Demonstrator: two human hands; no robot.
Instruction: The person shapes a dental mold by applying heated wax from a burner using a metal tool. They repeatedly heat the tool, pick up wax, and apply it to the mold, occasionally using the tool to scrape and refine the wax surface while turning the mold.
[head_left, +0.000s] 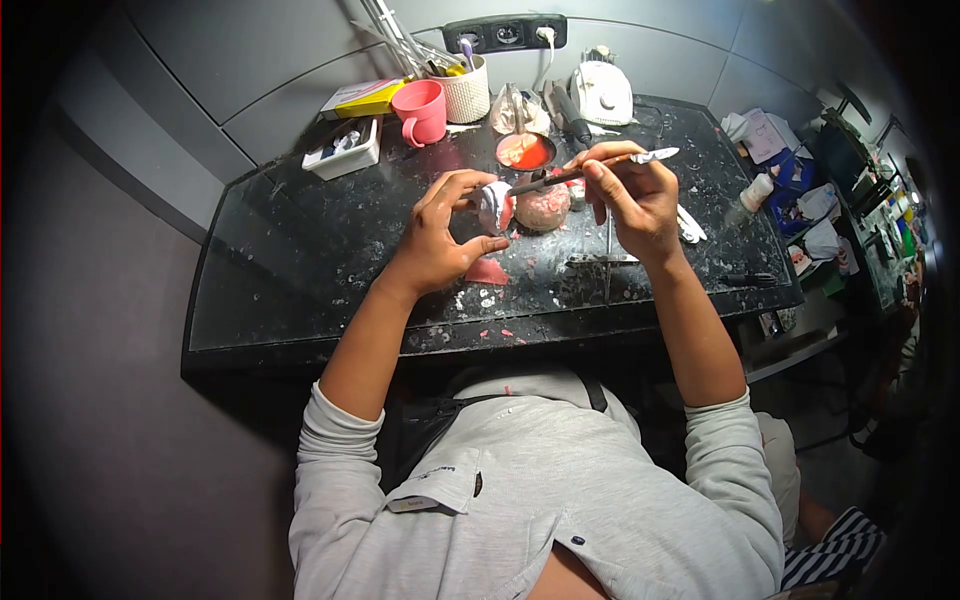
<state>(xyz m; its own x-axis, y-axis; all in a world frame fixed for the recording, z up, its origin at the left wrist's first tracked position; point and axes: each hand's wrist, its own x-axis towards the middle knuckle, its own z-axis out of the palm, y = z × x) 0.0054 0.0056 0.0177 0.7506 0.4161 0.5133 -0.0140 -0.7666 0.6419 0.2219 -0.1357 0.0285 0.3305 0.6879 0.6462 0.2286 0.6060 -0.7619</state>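
Observation:
My left hand [437,237] grips a small rounded white and pink piece [496,208], like a dental cast with pink wax, between thumb and fingers. In my right hand [637,205] is a slim wax knife [592,172] with a brown handle and a pale end. Its dark tip reaches left to the piece and appears to touch it. Just behind sits a round, pink-stained lump [547,212]. A shallow dish with red-orange wax [527,152] stands farther back. Below my left hand lies a flat pink wax sheet [487,271].
Along the back are a pink mug [420,110], a white tray [345,150], a woven tool holder [466,92] and a white device [602,93]. Metal tools [606,260] lie near my right wrist. Pink scraps dot the black table [290,270]. A cluttered bench [880,200] stands right.

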